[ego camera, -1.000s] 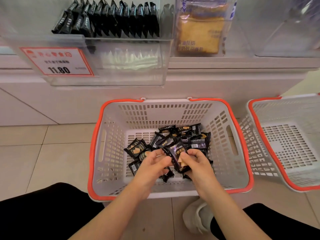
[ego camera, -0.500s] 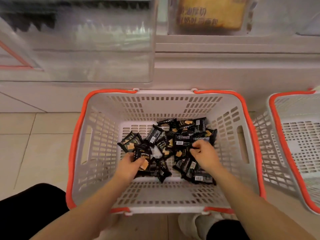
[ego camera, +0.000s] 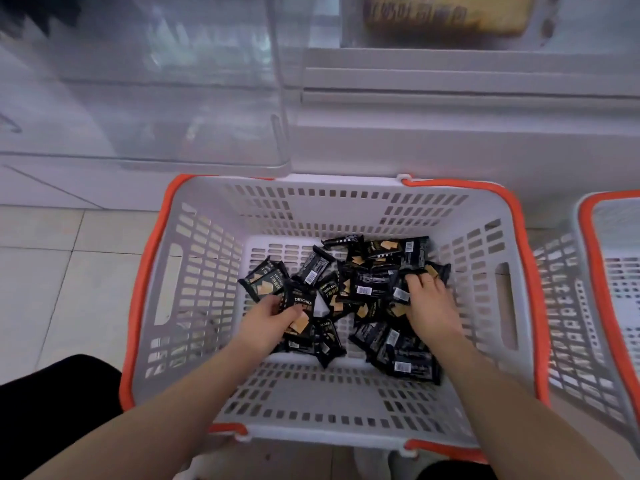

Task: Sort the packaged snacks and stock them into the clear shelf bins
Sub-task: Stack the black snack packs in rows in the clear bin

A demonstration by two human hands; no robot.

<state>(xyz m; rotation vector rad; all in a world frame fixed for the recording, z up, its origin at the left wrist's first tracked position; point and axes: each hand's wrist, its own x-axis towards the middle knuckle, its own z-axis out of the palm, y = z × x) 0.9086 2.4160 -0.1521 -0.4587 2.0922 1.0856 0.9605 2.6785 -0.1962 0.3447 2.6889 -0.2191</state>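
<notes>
Pale floor tiles (ego camera: 69,271) and a white shelf base (ego camera: 450,140) form the backdrop, seen from above. Inside a white slotted basket (ego camera: 346,403) with an orange rim, the left hand (ego camera: 266,320) is curled round a black snack packet (ego camera: 300,317) printed DRYCAKE, with the thumb laid across its front and the fingers behind it. More packets appear to be stacked behind that one, though how many cannot be told. The right hand (ego camera: 427,303) is laid over the loose pile of black packets (ego camera: 374,289); its fingers are bent down into the pile near the far right corner, and whether a packet is actually pinched cannot be told. The pile is spread over the basket's floor, mostly toward the far and right sides. A clear shelf bin (ego camera: 156,98) is seen above and left of the basket, its contents blurred. A yellow packaged loaf (ego camera: 446,12) is seen through another bin at the top. A second orange-rimmed basket (ego camera: 588,271) is set just beside the first, on the right.
</notes>
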